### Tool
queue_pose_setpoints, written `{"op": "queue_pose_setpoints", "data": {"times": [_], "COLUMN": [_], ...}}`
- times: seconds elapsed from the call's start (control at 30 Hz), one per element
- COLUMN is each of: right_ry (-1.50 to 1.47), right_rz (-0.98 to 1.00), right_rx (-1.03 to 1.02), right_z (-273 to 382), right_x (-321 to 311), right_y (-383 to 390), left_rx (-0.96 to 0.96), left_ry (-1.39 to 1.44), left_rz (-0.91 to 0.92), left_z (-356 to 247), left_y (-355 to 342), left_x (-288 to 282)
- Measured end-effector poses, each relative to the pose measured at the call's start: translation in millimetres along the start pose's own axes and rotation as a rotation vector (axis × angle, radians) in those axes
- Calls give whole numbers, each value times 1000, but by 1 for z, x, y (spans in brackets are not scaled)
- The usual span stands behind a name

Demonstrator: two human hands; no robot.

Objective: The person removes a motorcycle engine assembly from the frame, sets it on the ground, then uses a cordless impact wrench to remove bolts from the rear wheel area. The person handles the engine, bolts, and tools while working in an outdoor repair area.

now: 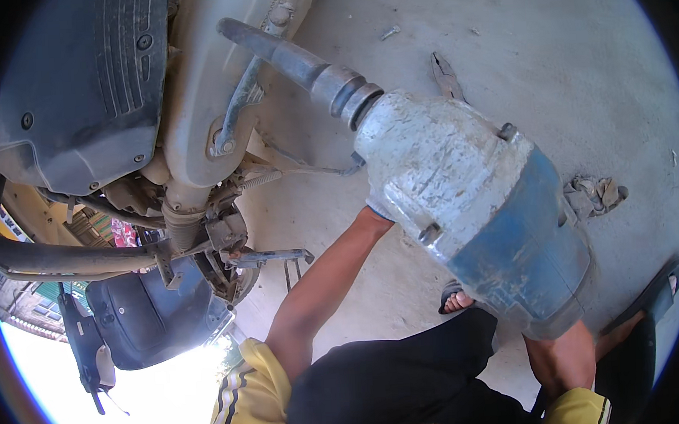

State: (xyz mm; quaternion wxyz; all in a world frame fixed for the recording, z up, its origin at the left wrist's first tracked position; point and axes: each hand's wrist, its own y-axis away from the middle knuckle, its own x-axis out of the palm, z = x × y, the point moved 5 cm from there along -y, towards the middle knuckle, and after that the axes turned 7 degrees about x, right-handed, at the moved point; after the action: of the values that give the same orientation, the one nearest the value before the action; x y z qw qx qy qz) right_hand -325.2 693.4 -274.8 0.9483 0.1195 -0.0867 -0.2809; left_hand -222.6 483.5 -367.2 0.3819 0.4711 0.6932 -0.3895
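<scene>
A large impact wrench (pixel 477 197), with a scuffed silver front and a blue rear housing, is held up in front of me. Its long dark socket (pixel 293 57) points to the upper left, its tip in front of a scooter's grey lower casing (pixel 205 73). My left hand (pixel 378 216) reaches behind the wrench's front part, so its fingers are hidden. At the rear end, my right hand (pixel 563 348) is on the wrench, fingers also covered by the housing. Both hands appear closed on the tool, which is off the floor.
The scooter's black side cover (pixel 80 95) fills the upper left, with a metal stand (pixel 273 256) below. Pliers (pixel 445 76), a bolt (pixel 390 33) and a crumpled rag (pixel 596 196) lie on the concrete floor (pixel 545 40). My sandalled foot (pixel 458 298) is under the wrench.
</scene>
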Motion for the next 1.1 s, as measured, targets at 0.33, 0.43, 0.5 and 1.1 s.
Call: {"op": "queue_pose_setpoints", "data": {"times": [0.33,0.43,0.5,1.1], "right_ry": [-182,-239,-271,-84], "right_rz": [109,137,163,122], "right_rx": [34,16,2,-142], "right_z": [15,29,38,108], "right_x": [21,30,38,23], "right_y": [-46,-63,-74,-145], "left_rx": [70,90,92,183], "left_ry": [-109,-134,-147,-160], "left_rz": [20,31,35,36], "left_z": [-10,-15,-14,-9], "left_y": [12,9,9,-3], "left_x": [-3,-2,-1,-9]}}
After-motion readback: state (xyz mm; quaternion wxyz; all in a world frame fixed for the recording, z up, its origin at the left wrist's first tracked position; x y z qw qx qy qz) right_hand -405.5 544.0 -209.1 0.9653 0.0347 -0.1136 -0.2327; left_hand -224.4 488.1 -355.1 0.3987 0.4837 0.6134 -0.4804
